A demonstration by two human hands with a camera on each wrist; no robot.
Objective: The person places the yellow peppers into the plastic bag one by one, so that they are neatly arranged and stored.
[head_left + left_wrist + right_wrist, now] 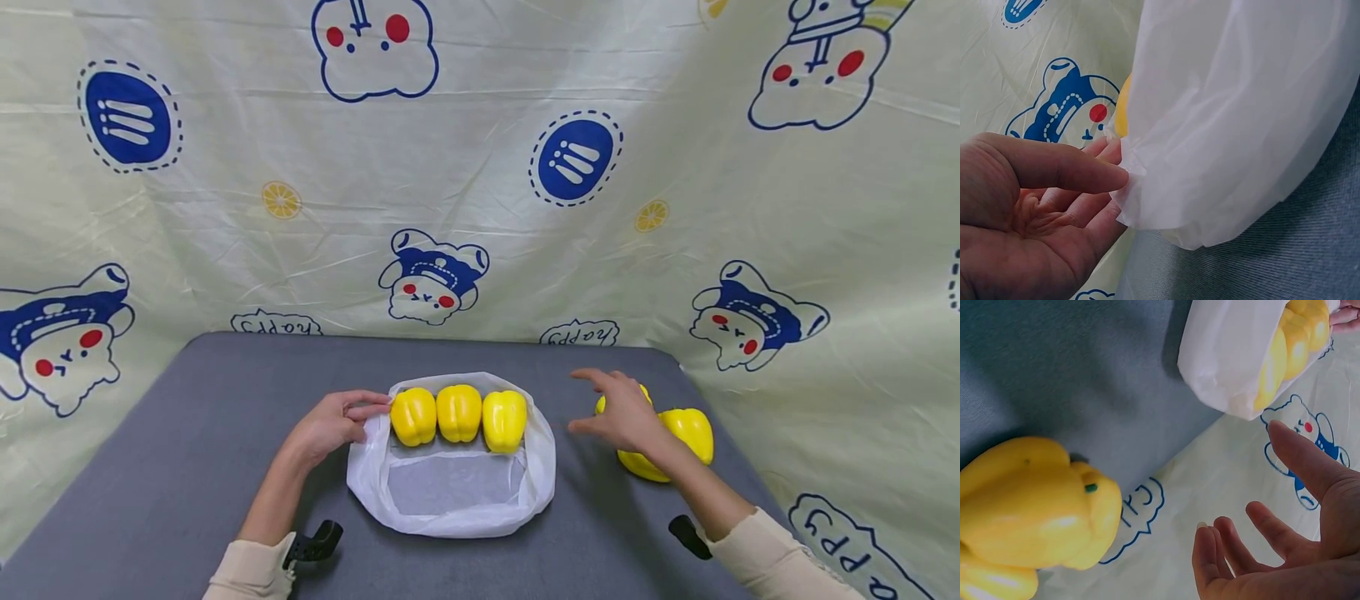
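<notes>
A white plastic bag [465, 525] lies on the table with its mouth spread wide. Three yellow bell peppers [459, 413] stand side by side in its far part. At the bag's left edge, my left hand [330, 427] pinches the rim; in the left wrist view the thumb [1107, 176] presses on the thin film, with the fingers behind it. My right hand [622, 412] is in the air right of the bag, fingers and thumb spread, holding nothing. Behind and beneath it in the head view are more yellow bell peppers [688, 433], partly hidden by the hand and forearm.
The grey table [187, 467] has its far edge just beyond the bag. The loose peppers are near its right edge. A printed cloth [495, 250] hangs behind the table and at its sides. Dark straps [315, 543] are on both wrists.
</notes>
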